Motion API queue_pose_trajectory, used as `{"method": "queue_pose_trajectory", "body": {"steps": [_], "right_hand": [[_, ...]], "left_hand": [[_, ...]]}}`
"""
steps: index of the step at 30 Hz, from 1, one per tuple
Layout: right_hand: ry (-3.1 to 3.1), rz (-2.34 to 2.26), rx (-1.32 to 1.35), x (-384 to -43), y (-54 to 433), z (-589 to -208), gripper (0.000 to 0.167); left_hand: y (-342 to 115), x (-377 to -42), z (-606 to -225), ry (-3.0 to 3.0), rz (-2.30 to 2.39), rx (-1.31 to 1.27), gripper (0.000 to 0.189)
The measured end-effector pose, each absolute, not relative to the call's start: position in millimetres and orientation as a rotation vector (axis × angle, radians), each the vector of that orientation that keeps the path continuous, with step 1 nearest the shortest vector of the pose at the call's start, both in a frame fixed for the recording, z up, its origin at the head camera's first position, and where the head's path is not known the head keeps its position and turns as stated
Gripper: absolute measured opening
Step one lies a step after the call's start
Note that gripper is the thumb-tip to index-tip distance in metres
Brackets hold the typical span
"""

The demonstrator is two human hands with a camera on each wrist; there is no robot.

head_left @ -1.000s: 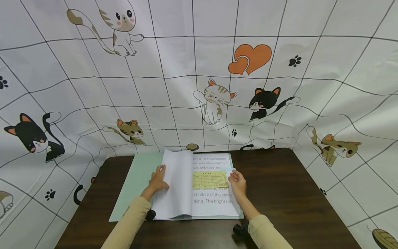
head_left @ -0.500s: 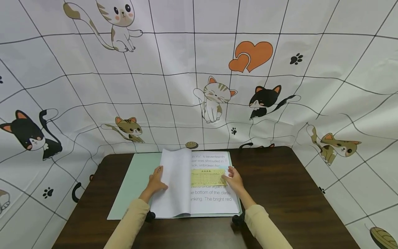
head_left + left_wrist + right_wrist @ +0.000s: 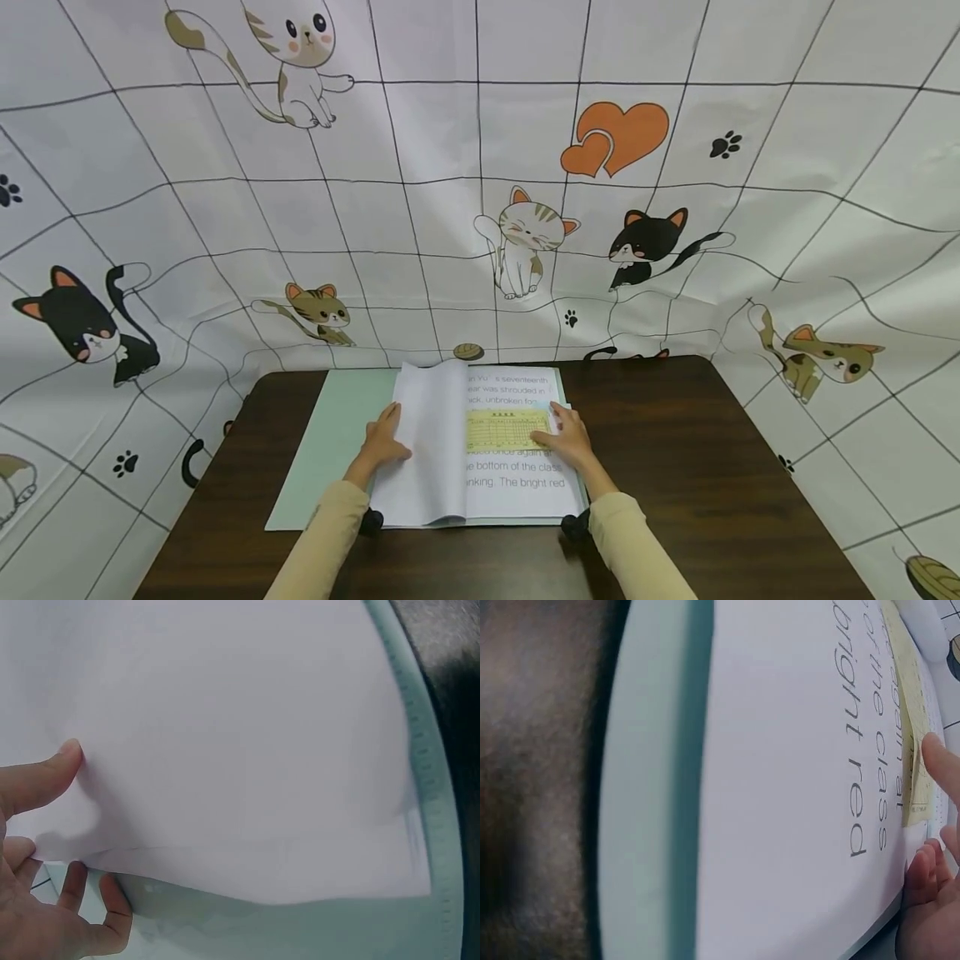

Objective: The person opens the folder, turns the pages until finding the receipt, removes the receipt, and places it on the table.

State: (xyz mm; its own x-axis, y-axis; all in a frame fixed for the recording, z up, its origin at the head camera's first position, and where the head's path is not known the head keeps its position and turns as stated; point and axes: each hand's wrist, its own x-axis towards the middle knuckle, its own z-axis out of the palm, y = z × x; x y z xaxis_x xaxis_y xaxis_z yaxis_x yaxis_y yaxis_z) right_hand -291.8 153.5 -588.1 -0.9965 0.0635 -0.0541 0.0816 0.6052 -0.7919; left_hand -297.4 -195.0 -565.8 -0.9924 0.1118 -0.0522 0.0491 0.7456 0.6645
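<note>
An open book of large-print pages (image 3: 517, 500) with pale green covers (image 3: 315, 467) lies on the table. My left hand (image 3: 381, 446) holds the left edge of the turned white pages (image 3: 247, 765), thumb on top and fingers at and below the edge. On the right page lies a yellow printed slip (image 3: 498, 429) with a table grid. My right hand (image 3: 572, 440) grips that page's right edge, its thumb (image 3: 939, 761) on the slip's right end and its other fingers curled by the edge. A light-blue strip shows by the right index finger, partly hidden.
The book rests near the front of a dark brown wooden table (image 3: 675, 483). Behind and beside the table hangs a white sheet (image 3: 420, 133) with a grid and cartoon cats. Dark wrist devices (image 3: 576, 527) sit at the sleeves.
My right hand has shifted left from the page's edge, and its thumb has come down onto the yellow slip. My left hand keeps its place on the turned pages.
</note>
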Motion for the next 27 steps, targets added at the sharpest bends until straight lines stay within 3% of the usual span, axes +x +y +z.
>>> {"method": "queue_pose_trajectory", "body": {"steps": [14, 27], "right_hand": [[2.845, -1.243, 0.151, -293, 154, -590, 0.074], [2.827, -1.355, 0.205, -295, 151, -588, 0.060]], "left_hand": [[-195, -300, -580, 2.890, 1.088, 0.166, 0.097], [-195, -299, -563, 2.837, 1.047, 0.117, 0.095]]}}
